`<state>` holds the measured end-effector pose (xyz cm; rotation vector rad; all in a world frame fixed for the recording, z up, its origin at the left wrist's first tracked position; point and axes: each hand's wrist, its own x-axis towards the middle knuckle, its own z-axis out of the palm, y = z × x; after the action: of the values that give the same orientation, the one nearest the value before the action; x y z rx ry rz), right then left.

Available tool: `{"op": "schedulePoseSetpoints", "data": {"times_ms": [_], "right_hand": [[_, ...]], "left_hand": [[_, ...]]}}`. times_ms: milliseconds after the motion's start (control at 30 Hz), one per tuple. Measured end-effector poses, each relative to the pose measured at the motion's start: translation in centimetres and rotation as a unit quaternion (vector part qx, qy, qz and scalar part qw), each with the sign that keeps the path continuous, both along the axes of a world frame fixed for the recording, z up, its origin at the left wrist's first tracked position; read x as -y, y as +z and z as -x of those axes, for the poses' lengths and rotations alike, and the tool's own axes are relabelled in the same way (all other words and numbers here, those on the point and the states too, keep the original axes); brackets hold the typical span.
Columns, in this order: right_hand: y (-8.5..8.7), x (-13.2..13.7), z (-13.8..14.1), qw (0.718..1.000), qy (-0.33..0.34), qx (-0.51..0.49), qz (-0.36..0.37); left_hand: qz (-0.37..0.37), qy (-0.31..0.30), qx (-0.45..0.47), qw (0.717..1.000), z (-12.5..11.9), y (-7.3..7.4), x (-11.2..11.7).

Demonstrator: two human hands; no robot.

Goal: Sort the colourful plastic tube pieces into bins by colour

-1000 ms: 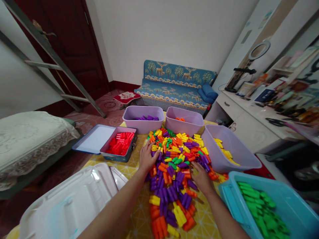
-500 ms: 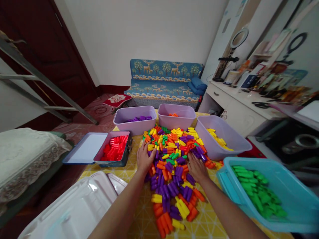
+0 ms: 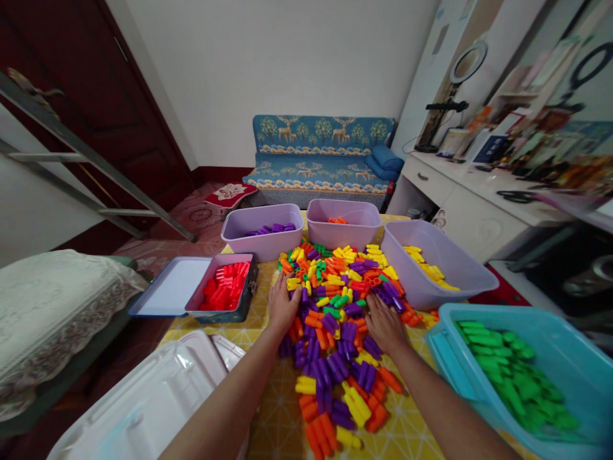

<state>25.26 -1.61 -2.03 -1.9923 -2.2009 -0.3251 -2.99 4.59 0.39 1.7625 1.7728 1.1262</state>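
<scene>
A heap of small bullet-shaped plastic pieces in purple, orange, yellow and green lies in front of me. My left hand rests along the heap's left side, fingers apart, touching pieces at its edge. On the other side my right hand lies with its fingers stretched against purple pieces; its fingertips are partly hidden among them. Neither hand appears to grip a piece. Behind the heap stand lilac bins: one with purple pieces, one with orange pieces, and one with yellow pieces.
At right, a turquoise bin contains green pieces. A tin box of red pieces stands at left, its lid folded out. White plastic lids lie front left. A yellow patterned cloth covers the table.
The whole view has shifted slightly, with the scene sitting a little further right. Both hands stay at the sides of the heap, and the pieces look unmoved.
</scene>
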Motion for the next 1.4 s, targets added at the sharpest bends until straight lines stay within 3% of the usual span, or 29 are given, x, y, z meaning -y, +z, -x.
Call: {"op": "schedulePoseSetpoints", "data": {"times_ms": [200,367,467,600,767,867,967,1100,1233,1300,1400], "right_hand": [[0.1,0.1,0.1,1.0,0.006,0.005,-0.009],[0.3,0.0,0.1,1.0,0.004,0.005,-0.004],[0.6,0.1,0.3,1.0,0.0,-0.006,0.009],[1.6,0.2,0.6,0.999,-0.007,-0.025,0.044],[2.6,0.2,0.7,0.996,0.001,-0.034,0.086],[2.8,0.2,0.7,0.995,-0.001,-0.037,0.093],[2.9,0.3,0.9,0.995,-0.009,-0.044,0.09],[2.7,0.3,1.0,0.997,-0.007,-0.055,0.061],[2.4,0.3,1.0,0.997,-0.005,-0.058,0.043],[2.3,0.3,0.9,0.998,-0.002,-0.054,0.04],[2.4,0.4,1.0,0.998,0.002,-0.049,0.033]], "left_hand": [[0.068,-0.033,0.04,0.996,1.1,1.8,-0.6],[0.011,-0.012,-0.037,0.999,0.7,3.9,1.1],[-0.031,-0.073,-0.029,0.996,-1.3,5.4,2.6],[-0.044,-0.207,-0.069,0.975,-5.9,7.1,3.8],[-0.049,-0.309,-0.18,0.933,-10.7,6.9,3.4],[-0.06,-0.307,-0.232,0.921,-11.7,6.4,2.7],[-0.032,-0.296,-0.228,0.927,-11.4,6.3,2.2],[0.0,-0.264,-0.085,0.961,-9.9,5.9,1.9],[0.015,-0.156,0.12,0.98,-8.2,5.2,1.6],[0.048,-0.103,0.243,0.963,-7.2,5.1,1.5],[0.072,-0.028,0.446,0.892,-5.1,5.7,1.3]]}}
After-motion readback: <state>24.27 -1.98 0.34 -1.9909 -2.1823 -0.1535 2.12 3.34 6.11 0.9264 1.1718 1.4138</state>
